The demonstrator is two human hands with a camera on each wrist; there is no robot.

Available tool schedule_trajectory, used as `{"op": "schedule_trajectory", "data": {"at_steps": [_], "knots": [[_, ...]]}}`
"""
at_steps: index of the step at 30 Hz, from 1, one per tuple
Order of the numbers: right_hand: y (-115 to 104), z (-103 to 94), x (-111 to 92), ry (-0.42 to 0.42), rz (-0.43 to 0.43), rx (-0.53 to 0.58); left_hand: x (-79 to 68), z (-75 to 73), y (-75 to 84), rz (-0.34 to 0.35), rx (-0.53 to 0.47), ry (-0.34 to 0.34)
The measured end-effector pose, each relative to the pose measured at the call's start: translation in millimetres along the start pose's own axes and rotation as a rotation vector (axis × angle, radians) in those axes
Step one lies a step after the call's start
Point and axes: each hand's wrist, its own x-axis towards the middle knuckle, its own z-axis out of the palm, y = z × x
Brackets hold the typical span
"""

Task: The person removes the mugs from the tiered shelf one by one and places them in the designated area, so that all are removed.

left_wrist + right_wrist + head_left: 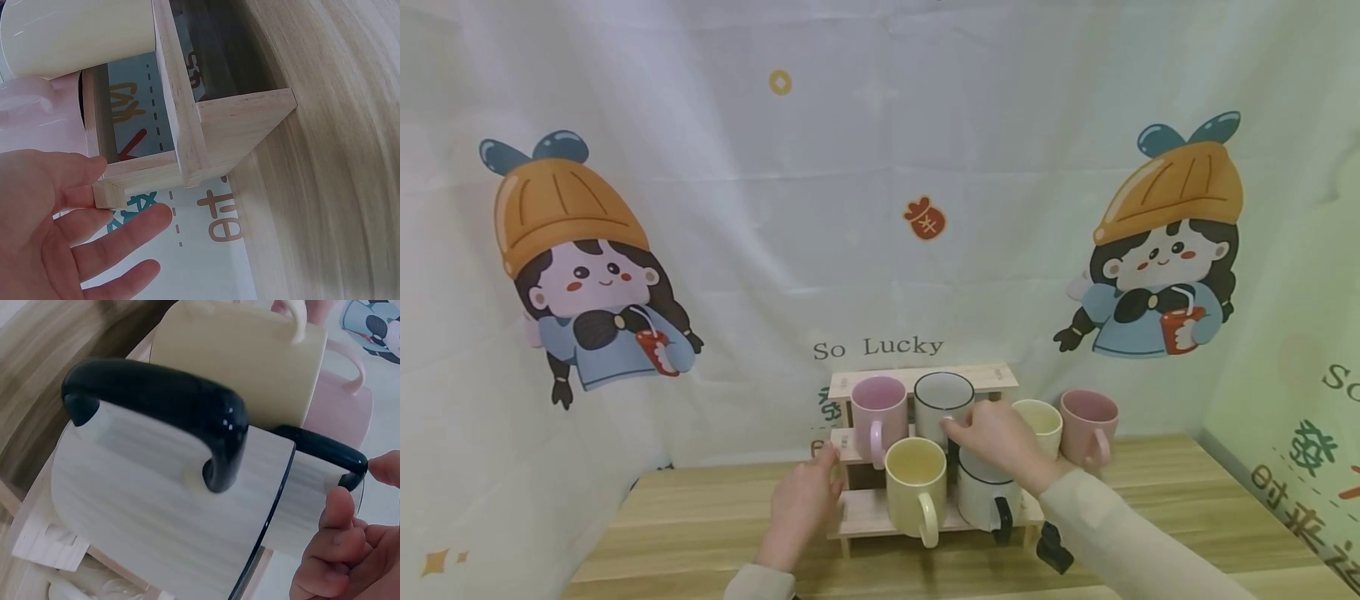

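A wooden stepped rack (859,518) holds several mugs. My left hand (805,500) is at its left side, thumb and forefinger pinching the end of the middle step (110,195), other fingers spread. On that step stand a lilac mug (891,417) and a white mug (942,392) with a dark rim. My right hand (1003,437) pinches this white mug's black handle (331,450) between thumb and forefinger. On the lowest step are a yellow mug (913,487) and another white mug (981,504) with a black handle (162,394), its rim partly behind my right hand.
Right of the rack, a cream mug (1037,421) and a pink mug (1086,425) stand on the wood-grain table (1187,500). The top step (1000,377) lies behind the mugs. A small black object (1054,550) shows below my right sleeve. A printed cloth (865,275) hangs behind.
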Motion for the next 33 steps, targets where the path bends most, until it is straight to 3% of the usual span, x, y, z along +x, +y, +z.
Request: {"op": "schedule_trajectory", "data": {"at_steps": [16, 33], "knots": [[-14.5, 11.7, 5.9, 0.081, 0.016, -0.025, 0.1, 1.1, -2.3, 0.015, -0.006, 0.006], [-15.5, 26.0, 1.7, 0.124, 0.052, 0.063, -0.3, 1.5, -4.0, 0.016, -0.006, 0.014]]}}
